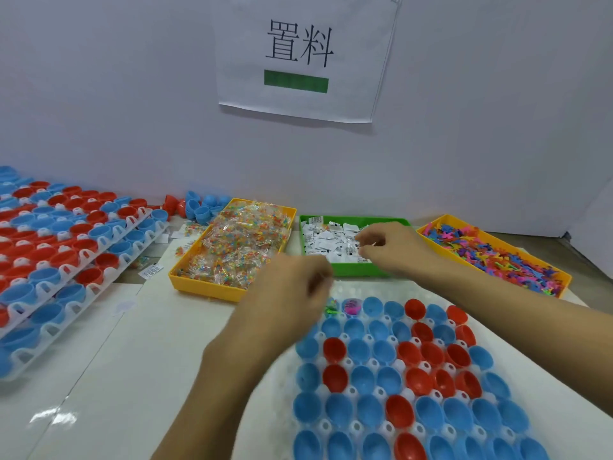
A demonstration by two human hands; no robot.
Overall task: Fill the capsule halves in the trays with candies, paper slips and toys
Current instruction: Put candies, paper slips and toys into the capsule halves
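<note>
Here my right hand [384, 247] pinched among paper slips [326, 242] in the green bin [351, 269]; my blurred left hand [292, 293], fingers curled, hovered over the capsule tray [391, 376], grip unclear

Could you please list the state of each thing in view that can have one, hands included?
Left hand: fingers curled, blurred, over the tray's far left corner.
Right hand: fingers curled over the green bin; what it holds is unclear.
Green bin: holds paper slips.
Left yellow bin: heaped with candy packets.
Right yellow bin: holds coloured toys.
Front tray: most capsule halves empty; two far ones filled.
Stacked trays: loaded with capsule halves.
</note>
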